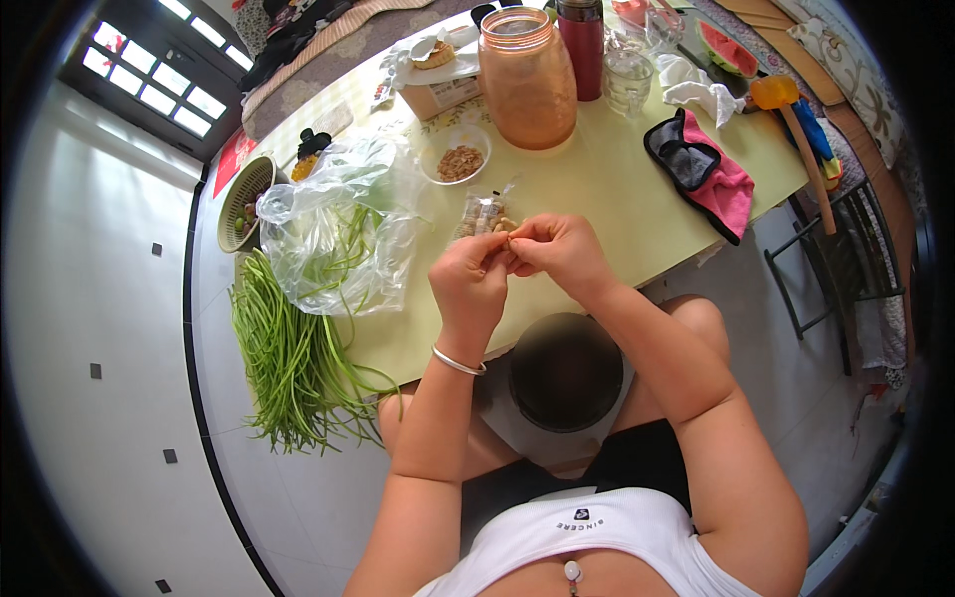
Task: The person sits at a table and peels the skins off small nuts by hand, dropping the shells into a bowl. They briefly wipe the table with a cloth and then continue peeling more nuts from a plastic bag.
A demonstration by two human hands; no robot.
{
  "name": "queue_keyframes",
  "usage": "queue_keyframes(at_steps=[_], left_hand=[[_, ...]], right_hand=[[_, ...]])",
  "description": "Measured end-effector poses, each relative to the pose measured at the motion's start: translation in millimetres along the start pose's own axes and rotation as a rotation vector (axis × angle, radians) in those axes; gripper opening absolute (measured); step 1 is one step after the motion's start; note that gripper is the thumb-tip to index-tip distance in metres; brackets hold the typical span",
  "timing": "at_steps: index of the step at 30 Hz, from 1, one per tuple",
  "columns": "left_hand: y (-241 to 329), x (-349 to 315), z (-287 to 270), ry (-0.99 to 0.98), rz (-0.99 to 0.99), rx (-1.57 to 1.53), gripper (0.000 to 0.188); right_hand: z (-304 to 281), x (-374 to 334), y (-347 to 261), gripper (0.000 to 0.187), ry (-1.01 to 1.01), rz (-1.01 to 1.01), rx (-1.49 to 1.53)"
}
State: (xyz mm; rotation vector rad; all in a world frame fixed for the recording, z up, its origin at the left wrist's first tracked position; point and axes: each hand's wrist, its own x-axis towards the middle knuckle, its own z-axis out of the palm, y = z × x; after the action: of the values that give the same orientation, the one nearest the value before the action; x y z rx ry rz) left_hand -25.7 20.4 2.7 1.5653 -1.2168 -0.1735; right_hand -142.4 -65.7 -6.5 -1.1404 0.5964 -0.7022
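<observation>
My left hand (472, 284) and my right hand (565, 257) meet over the near part of the table, fingertips pinched together. Between them is a small tan piece that looks like a peanut (510, 240), mostly covered by the fingers. Just beyond the hands lies a small clear bag (481, 213) of what appear to be unshelled peanuts. Farther off, a white bowl (480, 142) holds a heap of shelled brown nuts (460, 163). A dark round bin (566, 373) stands between my knees, below the table edge.
Left on the table (609, 189) are long green stalks (288, 358), a clear plastic bag (348, 229) and a basket (235, 214). A large jar (527, 85), a dark red bottle (580, 50) and a glass (628, 85) stand at the back. Right lie pink-and-black cloth (721, 189) and a mallet (806, 149).
</observation>
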Motion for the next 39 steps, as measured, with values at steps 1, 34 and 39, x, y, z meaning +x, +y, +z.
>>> queue_keyframes(at_steps=[1, 34, 39], left_hand=[[-3, 1, 0, -0.023, -0.081, -0.135, 0.019], [-12, 15, -20, -0.239, -0.382, -0.387, 0.020], [-19, 16, -18, -0.234, -0.314, -0.551, 0.027]], right_hand=[[-1, 1, -4, 0.014, -0.011, 0.032, 0.019], [-8, 8, 3, 0.015, -0.179, 0.177, 0.118], [-8, 8, -4, 0.015, -0.164, 0.147, 0.047]])
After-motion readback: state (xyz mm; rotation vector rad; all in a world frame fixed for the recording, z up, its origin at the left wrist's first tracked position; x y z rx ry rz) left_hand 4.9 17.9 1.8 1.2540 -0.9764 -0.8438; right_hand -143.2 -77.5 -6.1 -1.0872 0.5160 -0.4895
